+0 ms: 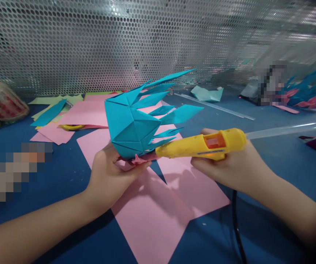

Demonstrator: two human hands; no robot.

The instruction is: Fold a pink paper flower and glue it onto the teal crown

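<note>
**A:** Where is the blue paper shape?

**B:** It's held up over the pink sheets, mid-worktop. The left hand has its fingers clamped on the base, where a small pink piece peeks out.

**A:** And the glue gun?

**B:** It comes in from the right. The right hand has its fingers closed round the grip, and the nozzle seems to touch that base.

**A:** Any tips?

**B:** I'd squeeze gently, tilt the spikes toward the far side, and hold the left fingertips off the hot tip. Mind the cord trailing near.
</note>
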